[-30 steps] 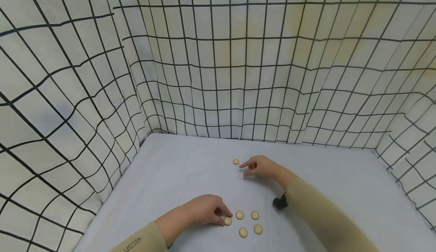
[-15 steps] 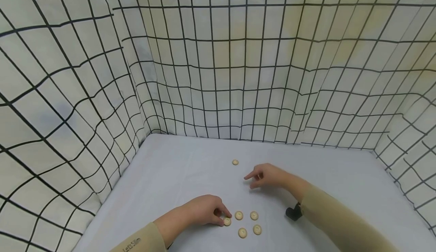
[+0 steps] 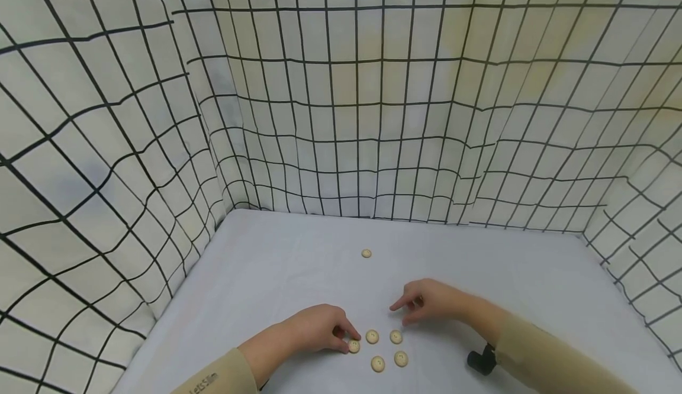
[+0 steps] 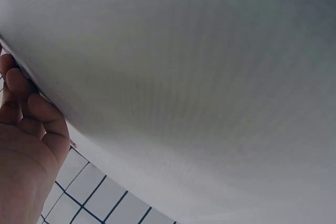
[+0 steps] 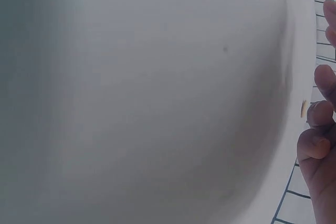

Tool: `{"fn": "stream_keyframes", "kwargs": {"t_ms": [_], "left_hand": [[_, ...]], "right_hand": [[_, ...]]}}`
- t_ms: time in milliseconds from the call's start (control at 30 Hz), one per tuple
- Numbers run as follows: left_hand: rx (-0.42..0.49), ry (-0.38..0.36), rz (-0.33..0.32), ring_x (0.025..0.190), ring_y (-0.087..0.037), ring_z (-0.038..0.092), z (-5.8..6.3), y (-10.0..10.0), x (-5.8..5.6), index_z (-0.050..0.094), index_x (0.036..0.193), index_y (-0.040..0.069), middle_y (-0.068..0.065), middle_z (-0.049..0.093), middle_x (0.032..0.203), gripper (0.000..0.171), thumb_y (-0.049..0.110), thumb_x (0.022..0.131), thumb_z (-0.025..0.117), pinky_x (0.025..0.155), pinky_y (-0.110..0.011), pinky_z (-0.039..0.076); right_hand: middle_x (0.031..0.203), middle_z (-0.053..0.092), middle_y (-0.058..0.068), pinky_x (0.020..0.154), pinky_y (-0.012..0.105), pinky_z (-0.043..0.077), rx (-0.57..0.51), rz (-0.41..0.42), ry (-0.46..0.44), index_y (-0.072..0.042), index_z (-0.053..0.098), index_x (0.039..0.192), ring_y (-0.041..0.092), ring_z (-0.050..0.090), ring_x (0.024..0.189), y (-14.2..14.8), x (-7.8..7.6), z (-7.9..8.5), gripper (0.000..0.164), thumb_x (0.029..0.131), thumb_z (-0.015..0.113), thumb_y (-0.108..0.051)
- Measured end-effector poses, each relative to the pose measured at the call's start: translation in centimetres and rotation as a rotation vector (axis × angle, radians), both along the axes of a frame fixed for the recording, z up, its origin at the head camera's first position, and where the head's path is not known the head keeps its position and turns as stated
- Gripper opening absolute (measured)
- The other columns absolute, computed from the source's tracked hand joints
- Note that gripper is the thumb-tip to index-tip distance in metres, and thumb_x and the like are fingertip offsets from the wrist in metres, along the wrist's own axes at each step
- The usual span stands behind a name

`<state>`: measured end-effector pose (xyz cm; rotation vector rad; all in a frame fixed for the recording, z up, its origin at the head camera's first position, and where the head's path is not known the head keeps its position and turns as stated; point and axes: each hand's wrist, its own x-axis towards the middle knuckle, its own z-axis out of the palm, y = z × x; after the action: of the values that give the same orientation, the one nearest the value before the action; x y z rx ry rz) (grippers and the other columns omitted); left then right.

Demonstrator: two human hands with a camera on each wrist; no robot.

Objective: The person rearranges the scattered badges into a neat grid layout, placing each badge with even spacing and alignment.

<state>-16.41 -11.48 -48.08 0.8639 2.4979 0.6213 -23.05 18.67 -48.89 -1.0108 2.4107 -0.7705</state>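
Observation:
In the head view my left hand rests low on the table with thumb and index finger pinching the edges of a round cream button. Just right of it lie more such buttons: one upper middle, one upper right, one lower middle and one lower right. My right hand hovers just beyond the upper right button, holding nothing, index finger pointing left and the others loosely bent. The left wrist view shows the curled fingers of my left hand at the cloth.
A lone button lies far back on the white-covered table. White walls with a black grid enclose the table behind and at both sides. A black wrist camera hangs below my right wrist.
My right hand has drawn back from the far button, moving toward me and slightly right, to near the button group. The far button stays in place. My left hand has kept its position.

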Motion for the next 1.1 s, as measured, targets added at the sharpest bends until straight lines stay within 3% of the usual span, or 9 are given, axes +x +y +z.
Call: {"fn": "stream_keyframes", "kwargs": {"t_ms": [200,400,633,1100], "left_hand": [[0.002,-0.004,0.01,0.071,0.001,0.049,-0.3,-0.2,0.0,0.078,0.107,0.03,0.018,0.054,0.077,0.023,0.027,0.083,0.08,0.069,-0.02,0.044],[0.003,-0.004,0.016,0.071,0.001,0.049,-0.2,-0.1,0.0,0.078,0.106,0.031,0.018,0.054,0.077,0.023,0.028,0.084,0.08,0.068,-0.02,0.044],[-0.012,0.015,0.007,0.071,0.001,0.049,-0.2,0.0,-0.1,0.078,0.106,0.032,0.018,0.054,0.076,0.023,0.03,0.084,0.08,0.068,-0.02,0.044],[-0.014,0.004,0.014,0.071,0.001,0.049,-0.1,0.0,0.0,0.078,0.106,0.032,0.017,0.054,0.076,0.022,0.029,0.084,0.079,0.068,-0.021,0.043]], "right_hand": [[0.078,0.059,-0.014,0.062,0.022,0.043,0.001,-0.004,-0.031,-0.034,0.078,0.106,0.004,0.049,0.069,0.2,0.7,-0.1,0.027,0.08,0.083,-0.033],[0.079,0.058,-0.016,0.063,0.021,0.044,0.003,0.063,-0.027,-0.035,0.077,0.107,0.002,0.049,0.07,0.1,1.1,-0.3,0.027,0.081,0.081,-0.036],[0.082,0.058,-0.018,0.069,0.021,0.044,0.054,0.095,-0.038,-0.037,0.077,0.108,0.001,0.049,0.074,-0.5,1.5,-0.5,0.028,0.081,0.081,-0.037],[0.078,0.056,-0.018,0.065,0.021,0.042,0.147,0.108,0.0,-0.037,0.077,0.107,0.0,0.046,0.07,-1.6,1.9,-0.5,0.028,0.08,0.082,-0.036]]}}
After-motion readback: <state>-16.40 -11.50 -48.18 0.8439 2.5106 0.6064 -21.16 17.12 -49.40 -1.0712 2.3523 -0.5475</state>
